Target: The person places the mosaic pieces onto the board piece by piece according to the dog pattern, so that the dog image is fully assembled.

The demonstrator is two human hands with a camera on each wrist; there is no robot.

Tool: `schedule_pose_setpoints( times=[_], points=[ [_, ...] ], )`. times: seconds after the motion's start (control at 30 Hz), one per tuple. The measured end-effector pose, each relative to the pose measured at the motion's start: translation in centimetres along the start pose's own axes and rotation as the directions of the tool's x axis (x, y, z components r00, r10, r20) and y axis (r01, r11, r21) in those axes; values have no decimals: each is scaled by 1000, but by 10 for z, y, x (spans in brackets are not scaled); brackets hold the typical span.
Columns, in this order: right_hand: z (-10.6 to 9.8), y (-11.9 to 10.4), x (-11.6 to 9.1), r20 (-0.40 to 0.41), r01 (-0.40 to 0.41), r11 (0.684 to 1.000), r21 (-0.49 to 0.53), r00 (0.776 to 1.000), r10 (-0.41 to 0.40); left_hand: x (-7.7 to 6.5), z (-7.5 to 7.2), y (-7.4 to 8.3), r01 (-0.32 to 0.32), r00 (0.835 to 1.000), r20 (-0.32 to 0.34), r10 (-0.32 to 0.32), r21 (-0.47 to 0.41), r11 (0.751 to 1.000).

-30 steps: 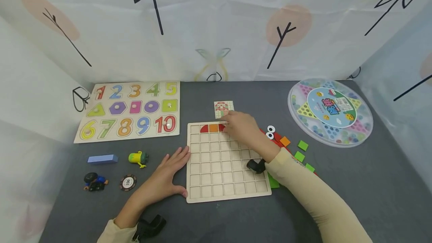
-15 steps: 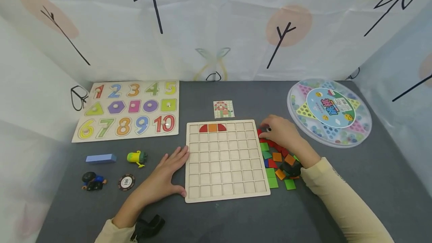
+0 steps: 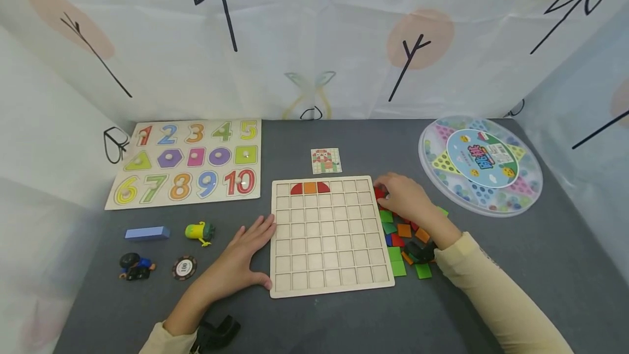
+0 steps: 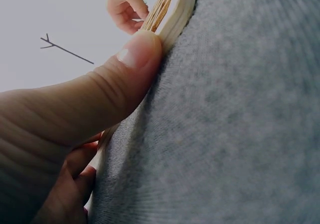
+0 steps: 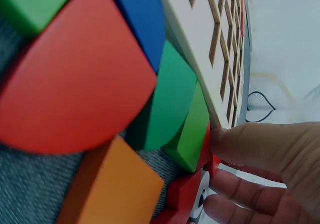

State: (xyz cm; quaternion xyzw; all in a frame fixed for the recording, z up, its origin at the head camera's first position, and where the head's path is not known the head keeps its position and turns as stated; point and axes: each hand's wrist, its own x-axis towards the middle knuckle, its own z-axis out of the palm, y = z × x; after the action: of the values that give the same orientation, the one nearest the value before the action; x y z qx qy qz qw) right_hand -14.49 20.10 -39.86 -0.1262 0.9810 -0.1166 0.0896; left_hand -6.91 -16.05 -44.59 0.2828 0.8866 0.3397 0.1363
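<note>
My left hand [image 3: 245,253] lies along the left side of the wooden grid board [image 3: 314,246], fingers extended. Its thumb [image 4: 137,56] presses the board's edge in the left wrist view. Two red quarter-round pieces flank an orange square [image 3: 310,187] in the board's top row. Off the board's upper right corner, my right hand [image 3: 405,198] has thumb and fingers bent about a red piece [image 3: 379,193], whose full shape is hidden. Below that hand lie loose green, orange, blue and red pieces, among them a large red piece [image 5: 82,76] and an orange block [image 5: 117,186].
A small picture card [image 3: 326,161] lies behind the board. At left are a number puzzle [image 3: 184,163], a blue bar [image 3: 147,233], a yellow-green toy [image 3: 199,231], a toy figure [image 3: 136,266] and a poker chip [image 3: 184,267]. A round game box [image 3: 481,165] occupies the back right.
My right hand has left the red piece in the board's top row and moved right to the loose pieces, where its fingers close about a red one. The left hand stays at the board's edge.
</note>
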Motion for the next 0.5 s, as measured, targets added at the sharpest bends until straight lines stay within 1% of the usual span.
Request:
schedule_pose_setpoints(
  times=[0.17, 0.23, 0.33, 0.4, 0.5],
  points=[
    [-2, 2, 0, -23, -30, 1000, -1, 999, 30, 0, 0, 0, 6, 1000, -3, -6, -1, 1000],
    [-2, 4, 0, -26, -29, 1000, 3, 999, 29, 0, 1, 0, 7, 1000, -3, -7, -1, 1000],
    [-3, 8, 0, -14, -11, 1000, 25, 1000, 11, 0, 1, 0, 4, 1000, -1, -4, -1, 1000],
    [-4, 10, 0, -7, 15, 999, 33, 1000, -15, 0, 1, -1, 3, 1000, -1, -3, -2, 1000],
    [-4, 12, 1, -8, 51, 999, 8, 999, -51, 0, 1, -1, 1, 1000, -2, -1, 0, 1000]
  ],
)
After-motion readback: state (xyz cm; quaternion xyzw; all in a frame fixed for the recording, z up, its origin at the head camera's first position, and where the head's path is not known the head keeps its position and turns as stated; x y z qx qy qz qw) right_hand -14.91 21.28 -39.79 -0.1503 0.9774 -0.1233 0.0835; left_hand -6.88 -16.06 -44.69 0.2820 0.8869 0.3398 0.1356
